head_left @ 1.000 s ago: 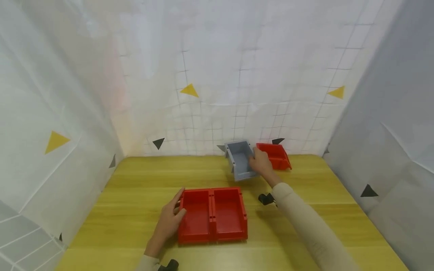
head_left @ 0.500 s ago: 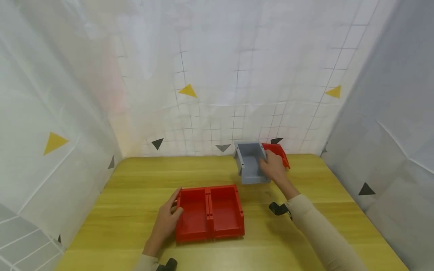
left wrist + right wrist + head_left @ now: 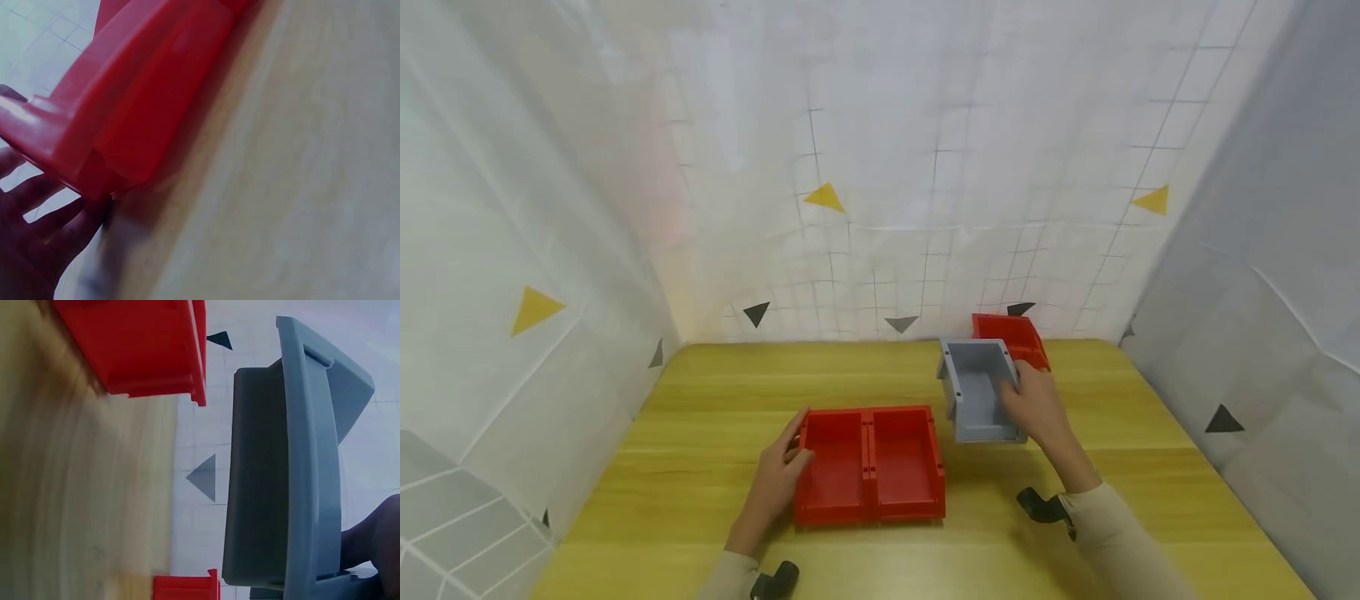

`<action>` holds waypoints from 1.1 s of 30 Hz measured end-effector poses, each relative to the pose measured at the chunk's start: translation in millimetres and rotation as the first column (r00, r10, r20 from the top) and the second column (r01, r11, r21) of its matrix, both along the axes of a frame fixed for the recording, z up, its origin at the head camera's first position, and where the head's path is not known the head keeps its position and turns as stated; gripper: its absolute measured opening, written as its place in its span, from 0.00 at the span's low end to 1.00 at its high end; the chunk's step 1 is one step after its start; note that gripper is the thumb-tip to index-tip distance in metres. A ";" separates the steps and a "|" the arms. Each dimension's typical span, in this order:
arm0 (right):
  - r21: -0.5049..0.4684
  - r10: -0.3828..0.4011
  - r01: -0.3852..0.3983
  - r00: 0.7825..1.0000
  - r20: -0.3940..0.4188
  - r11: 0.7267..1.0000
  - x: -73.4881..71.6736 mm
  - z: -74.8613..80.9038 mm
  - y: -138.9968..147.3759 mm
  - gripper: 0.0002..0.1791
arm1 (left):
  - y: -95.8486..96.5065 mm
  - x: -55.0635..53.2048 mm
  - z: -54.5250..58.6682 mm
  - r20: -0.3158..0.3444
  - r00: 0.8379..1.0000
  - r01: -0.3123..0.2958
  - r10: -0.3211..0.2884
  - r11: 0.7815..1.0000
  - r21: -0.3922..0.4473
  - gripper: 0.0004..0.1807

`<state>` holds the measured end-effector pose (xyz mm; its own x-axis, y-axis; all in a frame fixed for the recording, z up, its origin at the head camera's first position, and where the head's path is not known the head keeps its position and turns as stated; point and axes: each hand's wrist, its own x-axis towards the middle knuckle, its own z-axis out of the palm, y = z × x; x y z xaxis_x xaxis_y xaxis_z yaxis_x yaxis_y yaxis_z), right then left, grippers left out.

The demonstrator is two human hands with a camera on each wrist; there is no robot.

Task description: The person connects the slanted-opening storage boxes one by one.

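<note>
Two red storage bins (image 3: 869,467) stand side by side near the middle of the table. At their left side is my left hand (image 3: 772,483), thumb over the near part of the wall and fingers along the outside; the left wrist view shows these fingers (image 3: 69,219) against the red plastic. My right hand (image 3: 1037,410) pinches the right wall of a grey storage bin (image 3: 977,392), thumb inside it. The grey bin hangs above the table, to the right of and behind the red pair, and the right wrist view shows it (image 3: 306,475) raised off the wood.
Another red bin (image 3: 1011,329) stands at the back right, partly hidden behind the grey one. White sheeting (image 3: 880,167) with yellow and black triangles closes off the back and sides of the wooden table (image 3: 700,433).
The grey bin has come toward the person and to the right, gripped by my right hand, uncovering more table behind it. My left hand stays at the red pair.
</note>
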<state>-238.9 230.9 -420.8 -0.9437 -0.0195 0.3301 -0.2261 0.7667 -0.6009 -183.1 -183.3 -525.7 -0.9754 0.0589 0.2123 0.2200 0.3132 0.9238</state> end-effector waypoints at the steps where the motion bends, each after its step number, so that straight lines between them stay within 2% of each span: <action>1: 0.007 -0.004 0.004 1.000 0.009 1.000 4.1 -0.2 0.2 0.13 | -0.2 -0.6 -0.1 0.000 1.000 0.002 -0.002 1.000 0.004 0.36; 7: 0.019 -0.009 0.007 0.994 0.105 1.000 24.6 -4.1 -0.5 0.17 | -1.3 -2.6 -1.3 0.007 1.000 0.009 -0.010 1.000 0.023 0.36; 11: 0.010 -0.019 0.018 0.988 0.153 1.000 32.3 -6.3 -2.3 0.21 | -0.8 -2.6 0.5 0.009 1.000 0.009 -0.009 1.000 0.020 0.36; 17: -0.004 -0.014 0.015 0.988 0.154 1.000 41.0 -9.1 -6.2 0.19 | -1.5 -3.5 0.8 0.005 1.000 -0.003 0.003 1.000 0.031 0.36; 25: 0.013 -0.003 0.002 0.995 0.098 1.000 48.9 -15.9 -8.3 0.17 | 0.1 -4.3 0.1 0.046 0.999 -0.014 0.010 0.997 0.076 0.36; 33: 0.006 -0.002 0.001 0.991 0.133 1.000 54.2 -16.4 -10.6 0.16 | 0.2 -6.0 -1.8 0.029 0.999 -0.024 0.023 0.998 0.049 0.36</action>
